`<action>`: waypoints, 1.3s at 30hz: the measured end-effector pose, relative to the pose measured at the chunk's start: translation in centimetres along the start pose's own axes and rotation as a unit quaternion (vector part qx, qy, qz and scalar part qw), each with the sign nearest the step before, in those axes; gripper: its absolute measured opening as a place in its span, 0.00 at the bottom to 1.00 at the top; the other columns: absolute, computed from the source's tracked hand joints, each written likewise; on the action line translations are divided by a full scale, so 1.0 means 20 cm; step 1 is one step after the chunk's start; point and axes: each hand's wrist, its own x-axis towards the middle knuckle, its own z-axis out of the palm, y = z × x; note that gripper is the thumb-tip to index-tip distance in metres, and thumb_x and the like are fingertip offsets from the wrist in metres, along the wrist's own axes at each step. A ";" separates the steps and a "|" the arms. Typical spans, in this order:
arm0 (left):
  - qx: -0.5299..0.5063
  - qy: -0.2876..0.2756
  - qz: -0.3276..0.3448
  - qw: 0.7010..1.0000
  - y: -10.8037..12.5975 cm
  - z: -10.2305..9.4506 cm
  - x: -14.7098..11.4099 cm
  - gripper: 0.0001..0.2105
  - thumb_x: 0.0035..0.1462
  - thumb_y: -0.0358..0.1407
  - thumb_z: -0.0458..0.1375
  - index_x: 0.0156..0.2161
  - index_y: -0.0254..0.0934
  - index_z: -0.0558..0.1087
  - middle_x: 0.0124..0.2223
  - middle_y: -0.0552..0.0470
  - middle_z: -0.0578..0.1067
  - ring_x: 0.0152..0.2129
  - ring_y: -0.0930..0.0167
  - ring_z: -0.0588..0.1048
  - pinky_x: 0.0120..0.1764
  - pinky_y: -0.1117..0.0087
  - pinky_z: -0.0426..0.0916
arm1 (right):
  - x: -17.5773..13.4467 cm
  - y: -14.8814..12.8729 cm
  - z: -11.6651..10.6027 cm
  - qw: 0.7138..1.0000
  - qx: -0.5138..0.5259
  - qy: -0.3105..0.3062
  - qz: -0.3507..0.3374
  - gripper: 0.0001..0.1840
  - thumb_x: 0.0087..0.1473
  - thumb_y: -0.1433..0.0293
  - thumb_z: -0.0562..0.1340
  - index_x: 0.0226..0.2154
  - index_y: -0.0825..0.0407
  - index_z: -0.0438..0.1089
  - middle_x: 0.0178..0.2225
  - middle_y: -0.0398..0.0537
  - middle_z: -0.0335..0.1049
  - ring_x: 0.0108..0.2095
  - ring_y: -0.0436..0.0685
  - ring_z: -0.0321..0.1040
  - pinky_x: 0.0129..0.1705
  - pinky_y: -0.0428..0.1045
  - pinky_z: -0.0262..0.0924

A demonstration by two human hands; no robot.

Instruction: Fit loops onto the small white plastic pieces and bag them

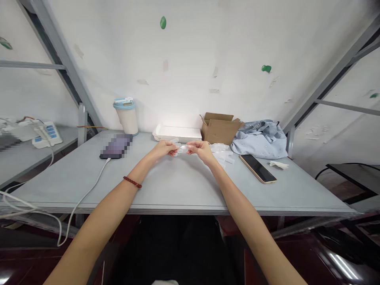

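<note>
Near the far middle of the table, my left hand (166, 149) and my right hand (200, 150) face each other, both closed in a pinch. Between them is a small whitish, see-through plastic piece (183, 149), with the fingertips of both hands on it. Its exact kind is too small to make out. Just right of my right hand lies a loose pile of similar clear plastic pieces (222, 153). Behind my hands rests a stack of flat white things (178, 132).
An open cardboard box (221, 130) stands behind the pile, beside a bunched light-blue cloth (259, 140). A phone (257, 168) and crumpled tissue (279, 165) lie at right. Leftward are a cup (127, 116) and a phone (116, 146) with a white cable (89, 190).
</note>
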 end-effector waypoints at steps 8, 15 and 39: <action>-0.012 0.027 -0.016 0.999 0.02 -0.02 -0.01 0.16 0.38 0.45 0.67 0.25 0.31 0.75 0.26 0.48 0.74 0.24 0.72 0.71 0.32 0.68 0.68 | -0.01 0.00 -0.04 1.000 -0.009 0.005 0.010 0.17 0.35 0.60 0.71 0.28 0.54 0.75 0.21 0.43 0.72 0.24 0.52 0.70 0.35 0.52 0.68; 0.014 -0.011 -0.028 0.999 0.01 0.01 -0.02 0.17 0.41 0.46 0.66 0.27 0.31 0.76 0.26 0.50 0.73 0.24 0.72 0.70 0.29 0.71 0.66 | -0.02 0.02 -0.04 1.000 0.000 -0.013 0.015 0.19 0.35 0.59 0.71 0.29 0.55 0.74 0.22 0.43 0.72 0.25 0.52 0.71 0.35 0.52 0.68; 0.064 0.261 -0.085 0.959 -0.07 -0.07 0.06 0.04 0.50 0.33 0.57 0.29 0.34 0.68 0.21 0.55 0.66 0.16 0.75 0.64 0.17 0.75 0.58 | 0.04 0.04 -0.39 0.791 -0.593 0.150 0.020 0.22 0.49 0.79 0.55 0.47 0.57 0.71 0.47 0.56 0.71 0.50 0.61 0.62 0.49 0.52 0.54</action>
